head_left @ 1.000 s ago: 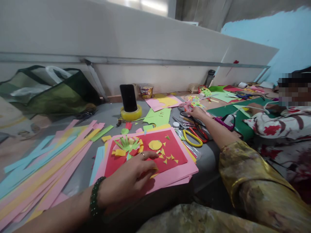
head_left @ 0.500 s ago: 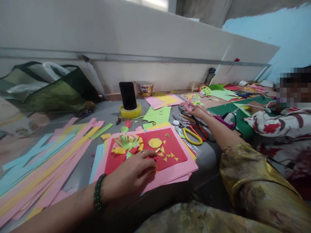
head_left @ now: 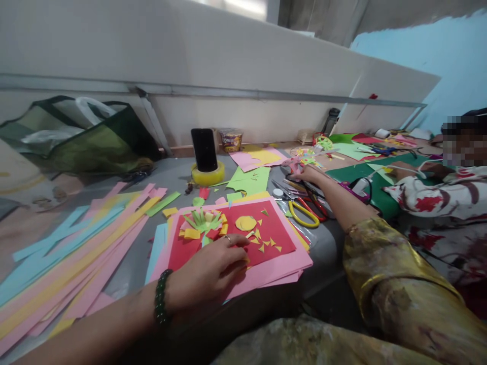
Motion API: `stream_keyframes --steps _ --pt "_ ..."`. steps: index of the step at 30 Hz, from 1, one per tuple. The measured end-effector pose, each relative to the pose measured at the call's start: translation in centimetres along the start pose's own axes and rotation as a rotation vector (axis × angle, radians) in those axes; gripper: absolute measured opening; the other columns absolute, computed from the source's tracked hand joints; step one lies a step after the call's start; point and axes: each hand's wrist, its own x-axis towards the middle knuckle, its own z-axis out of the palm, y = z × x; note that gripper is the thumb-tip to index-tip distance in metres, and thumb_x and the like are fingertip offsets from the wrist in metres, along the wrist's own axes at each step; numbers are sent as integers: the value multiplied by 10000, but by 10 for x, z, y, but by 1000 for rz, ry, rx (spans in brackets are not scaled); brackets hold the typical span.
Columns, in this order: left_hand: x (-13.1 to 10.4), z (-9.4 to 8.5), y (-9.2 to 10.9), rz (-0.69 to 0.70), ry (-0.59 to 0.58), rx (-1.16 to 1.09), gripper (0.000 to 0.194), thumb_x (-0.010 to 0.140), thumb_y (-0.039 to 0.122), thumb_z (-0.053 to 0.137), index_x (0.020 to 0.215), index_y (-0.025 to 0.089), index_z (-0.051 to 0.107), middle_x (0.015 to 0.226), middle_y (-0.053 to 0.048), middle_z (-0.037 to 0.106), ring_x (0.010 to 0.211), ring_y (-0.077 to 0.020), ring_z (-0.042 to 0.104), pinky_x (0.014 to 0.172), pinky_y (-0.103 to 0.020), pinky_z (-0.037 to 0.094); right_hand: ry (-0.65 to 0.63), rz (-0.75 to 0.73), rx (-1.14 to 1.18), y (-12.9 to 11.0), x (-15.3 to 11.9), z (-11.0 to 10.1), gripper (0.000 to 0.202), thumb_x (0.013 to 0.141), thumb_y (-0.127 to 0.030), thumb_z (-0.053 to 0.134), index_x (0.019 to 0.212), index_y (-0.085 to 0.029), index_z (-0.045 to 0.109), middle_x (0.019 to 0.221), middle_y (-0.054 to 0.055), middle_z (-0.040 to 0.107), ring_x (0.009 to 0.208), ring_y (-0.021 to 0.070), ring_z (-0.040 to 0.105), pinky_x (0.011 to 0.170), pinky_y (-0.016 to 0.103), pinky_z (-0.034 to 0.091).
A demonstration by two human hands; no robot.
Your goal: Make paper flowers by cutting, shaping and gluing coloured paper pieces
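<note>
My left hand, with a ring and a dark green beaded bracelet, rests loosely bent on a red sheet and appears to hold nothing. Beyond its fingers lie yellow paper circles and several small yellow triangles. Beside it is a paper flower with green fringed strips and yellow loops. The red sheet lies on pink sheets. My right hand is stretched far forward, its fingers closed around a pink glue gun; its fingertips are partly hidden.
Yellow-handled scissors lie right of the sheets. Long paper strips cover the left side. A phone leans upright in a yellow tape roll. A green bag stands back left. A co-worker's sleeve is at right.
The view has shifted slightly, so the tabletop things appear a little further right. Both hands keep nearly the same places and poses.
</note>
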Motion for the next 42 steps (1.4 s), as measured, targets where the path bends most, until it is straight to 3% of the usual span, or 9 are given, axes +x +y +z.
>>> stream_keyframes --steps 6,11,16,18,21,24,28,35,42 --pt "0 -4 -3 -10 45 -80 220 887 203 481 796 189 681 1131 -118 688 1064 -246 653 828 -305 524 2 17 11 -4 -4 -9 308 980 -416 619 1136 -154 660 1102 61 692 913 197 686 799 383 585" --pt "7 -15 -13 -228 295 -492 324 876 369 548 605 191 564 643 -9 562 638 -146 506 628 -266 440 113 -63 40 -1 -28 -27 396 898 -436 667 616 -157 649 544 37 578 649 231 622 565 310 423" --pt "13 -17 -23 -480 369 -1026 324 684 432 770 612 169 595 617 17 527 584 -104 460 577 -234 395 239 -451 304 -26 -101 -24 337 897 -480 597 721 -197 644 616 13 599 597 164 537 543 278 346" --pt "14 -15 -24 -492 372 -1105 318 625 399 825 614 159 616 624 13 549 609 -105 493 601 -230 413 267 -679 455 -45 -131 -19 283 866 -469 627 761 -207 653 646 18 626 570 152 516 542 274 356" --pt "15 -15 -23 -441 430 -1121 298 600 380 852 663 153 669 645 10 590 626 -106 517 612 -230 428 145 -913 432 -77 -153 -19 188 894 -382 617 851 -211 683 751 37 689 640 160 571 603 268 399" --pt "15 -19 -26 -389 573 -1063 277 615 364 855 729 164 701 690 13 619 625 -105 519 603 -234 432 -47 -886 186 -103 -143 -23 162 909 -318 608 908 -191 709 820 61 715 700 175 601 601 266 380" --pt "13 -25 -35 -395 692 -989 260 621 344 860 733 176 696 696 8 625 632 -115 532 580 -236 427 -279 -859 -31 -124 -118 -16 290 718 -278 798 978 -172 727 893 81 729 728 206 610 561 267 358" --pt "15 -21 -46 -402 651 -978 249 643 354 841 700 175 677 687 10 611 606 -110 517 565 -238 414 -384 -954 96 -129 -102 10 189 657 -115 723 823 -193 677 733 -9 645 631 144 528 563 241 359" --pt "17 -20 -41 -387 615 -976 231 669 332 815 697 169 654 648 28 579 567 -94 493 545 -229 414 -450 -986 391 -123 -95 19 150 652 -187 722 664 -189 573 621 -59 531 604 120 462 565 250 336"
